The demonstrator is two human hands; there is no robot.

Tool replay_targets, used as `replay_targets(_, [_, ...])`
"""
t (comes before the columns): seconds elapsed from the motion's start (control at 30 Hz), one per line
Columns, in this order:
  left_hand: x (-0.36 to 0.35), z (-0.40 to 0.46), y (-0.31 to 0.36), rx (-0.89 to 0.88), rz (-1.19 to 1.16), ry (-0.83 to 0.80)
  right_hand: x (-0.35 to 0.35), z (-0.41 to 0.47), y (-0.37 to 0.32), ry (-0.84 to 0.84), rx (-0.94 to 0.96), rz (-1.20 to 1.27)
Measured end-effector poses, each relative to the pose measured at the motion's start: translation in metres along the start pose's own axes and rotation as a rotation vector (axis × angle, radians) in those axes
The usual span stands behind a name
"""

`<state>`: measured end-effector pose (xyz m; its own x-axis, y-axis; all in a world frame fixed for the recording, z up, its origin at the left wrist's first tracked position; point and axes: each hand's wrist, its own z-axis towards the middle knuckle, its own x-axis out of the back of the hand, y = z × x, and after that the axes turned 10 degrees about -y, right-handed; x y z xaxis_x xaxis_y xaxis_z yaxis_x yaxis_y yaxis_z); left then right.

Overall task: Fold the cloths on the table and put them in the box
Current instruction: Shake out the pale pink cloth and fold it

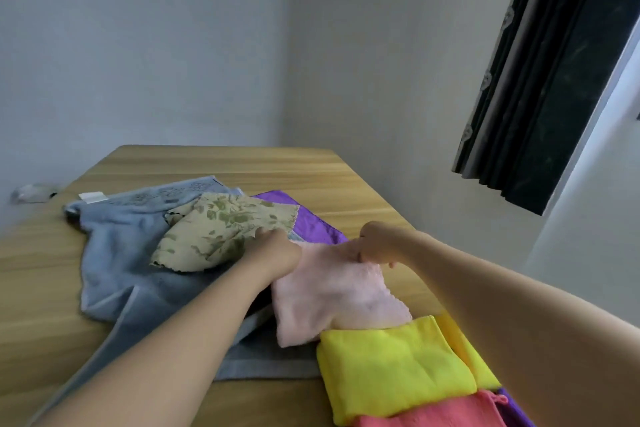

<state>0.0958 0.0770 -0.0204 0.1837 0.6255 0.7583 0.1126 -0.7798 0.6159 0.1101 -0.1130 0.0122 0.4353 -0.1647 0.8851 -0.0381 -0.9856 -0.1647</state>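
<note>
A pale pink cloth point(332, 291) lies in the middle of the wooden table point(242, 166). My left hand point(277, 248) grips its far left corner and my right hand point(375, 244) pinches its far right corner. Behind my left hand a beige leaf-patterned cloth point(221, 232) rests on a large blue-grey towel point(117, 253). A purple cloth point(311, 222) sticks out beyond them. Nearer to me a folded yellow cloth point(394, 367) lies over the pink cloth's near edge, and a coral pink cloth point(433, 414) sits at the bottom edge. No box is in view.
The table stands in a corner between two pale walls. A dark curtain point(540, 80) hangs at the right. A small blurred grey object point(33, 192) lies by the table's far left edge. Bare wood shows at the back and left of the table.
</note>
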Motion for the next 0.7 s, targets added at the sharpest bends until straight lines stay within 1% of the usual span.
replay_targets(0.07, [-0.006,0.009,-0.003,0.013,0.001,-0.057,-0.015,0.015,0.001,0.036,-0.001,0.004])
replay_targets(0.17, [-0.009,0.013,-0.007,-0.031,-0.104,-0.098,-0.025,0.026,0.003,0.081,0.094,0.128])
replay_targets(0.23, [-0.006,0.016,-0.008,-0.045,-0.134,-0.106,-0.025,0.025,0.003,0.052,0.119,0.134])
replay_targets(0.3, [-0.003,0.016,-0.007,-0.052,-0.135,-0.111,-0.026,0.023,0.003,0.047,0.113,0.079])
replay_targets(0.37, [0.003,0.011,-0.002,-0.055,-0.131,-0.092,-0.025,0.018,0.003,0.078,0.091,0.075])
replay_targets(0.47, [0.013,-0.002,0.011,-0.094,-0.076,-0.086,-0.012,0.001,0.008,0.151,0.104,0.155])
replay_targets(0.6, [0.032,-0.025,0.033,-0.183,0.011,0.010,0.017,-0.034,0.017,0.249,0.187,0.319])
replay_targets(0.7, [0.047,-0.046,0.054,-0.320,0.058,0.202,0.038,-0.057,0.021,0.449,0.279,0.444])
